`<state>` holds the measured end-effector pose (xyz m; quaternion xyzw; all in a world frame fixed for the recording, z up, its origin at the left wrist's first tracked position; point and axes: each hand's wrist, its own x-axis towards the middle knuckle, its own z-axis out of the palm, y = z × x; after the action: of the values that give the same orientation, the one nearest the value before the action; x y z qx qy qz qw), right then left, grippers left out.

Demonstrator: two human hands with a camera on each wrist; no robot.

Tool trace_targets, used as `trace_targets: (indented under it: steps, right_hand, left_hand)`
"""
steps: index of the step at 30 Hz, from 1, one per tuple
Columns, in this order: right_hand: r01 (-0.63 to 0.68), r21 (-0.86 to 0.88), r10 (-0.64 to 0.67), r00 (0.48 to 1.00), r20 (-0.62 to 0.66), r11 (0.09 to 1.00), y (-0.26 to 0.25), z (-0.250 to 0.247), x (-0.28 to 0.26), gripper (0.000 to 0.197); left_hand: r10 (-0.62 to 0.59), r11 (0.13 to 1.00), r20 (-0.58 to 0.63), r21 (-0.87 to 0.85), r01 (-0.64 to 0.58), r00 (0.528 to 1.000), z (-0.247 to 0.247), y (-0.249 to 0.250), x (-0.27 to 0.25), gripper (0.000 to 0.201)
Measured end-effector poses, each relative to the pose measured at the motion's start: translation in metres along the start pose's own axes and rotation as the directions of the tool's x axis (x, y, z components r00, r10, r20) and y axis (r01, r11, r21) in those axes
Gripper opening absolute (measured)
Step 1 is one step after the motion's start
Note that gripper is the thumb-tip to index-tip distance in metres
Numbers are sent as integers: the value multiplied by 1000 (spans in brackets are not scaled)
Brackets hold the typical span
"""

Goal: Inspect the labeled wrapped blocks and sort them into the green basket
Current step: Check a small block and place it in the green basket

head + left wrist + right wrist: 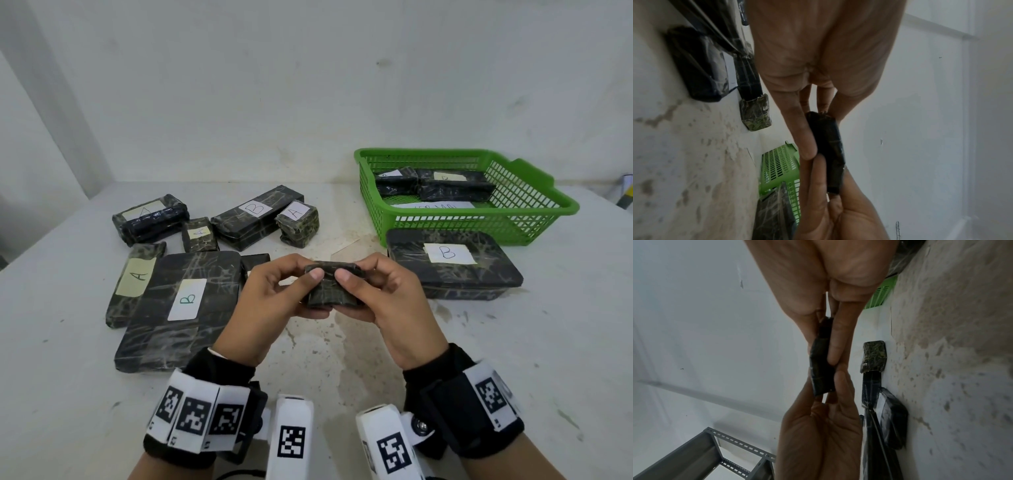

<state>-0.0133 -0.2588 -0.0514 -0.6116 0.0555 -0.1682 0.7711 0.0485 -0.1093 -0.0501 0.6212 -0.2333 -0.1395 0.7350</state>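
Wrapped block (331, 286), small and flat, is held clear of the surface (342, 359) in front of the person, pinched between both hands. Left hand (270, 296) is closed on its left edge, thumb on the near face and fingers curled behind; right hand (383, 298) is closed on the right edge in the same way. No label is seen on the face turned to the head camera, so its letter cannot be told. Green basket (534, 219) stands well apart at the far right and already holds two wrapped blocks. Other blocks marked A and B lie on the surface to the left, and a wide B block (452, 263) lies just in front of the basket. Judged light and fairly stiff; the glossy wrap is probably slippery, so a hold across the short edges, with thumb opposed to fingers, is advised while it is turned.
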Motion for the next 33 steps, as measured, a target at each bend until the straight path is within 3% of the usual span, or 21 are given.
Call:
trace_targets:
  steps: [3, 7, 13, 18, 22, 27, 30, 33]
  right_hand:
    - [-24, 33, 23, 999, 41, 999, -2, -1, 1, 11]
    - [-35, 48, 30, 996, 85, 998, -4, -3, 2, 30]
    - [0, -23, 2, 996, 89, 1000, -2, -1, 1, 23]
    - [-81, 39, 75, 989, 128, 996, -7, -2, 1, 72]
    - [-200, 23, 196, 974, 115, 980, -8, 1, 1, 59]
    - [-125, 56, 121, 989, 82, 991, -7, 0, 1, 42]
    - [-103, 93, 94, 991, 95, 990, -7, -1, 2, 38]
    - [-93, 94, 80, 988, 132, 991, -6, -1, 2, 39]
  left_hand:
    - [3, 1000, -20, 0, -3, 1000, -1, -1, 1, 20]
    - [-10, 997, 3, -72, 10, 1000, -4, 3, 0, 30]
    - [30, 999, -3, -40, -30, 1000, -4, 3, 0, 15]
    - [56, 998, 4, -30, -56, 998, -5, 2, 1, 20]
    - [105, 994, 33, 3, -105, 994, -8, 1, 1, 16]
    - [171, 984, 74, -57, -167, 982, -8, 4, -1, 22]
    - [127, 988, 37, -97, -123, 991, -6, 4, 0, 32]
    - [85, 993, -32, -83, -87, 996, -2, 4, 0, 28]
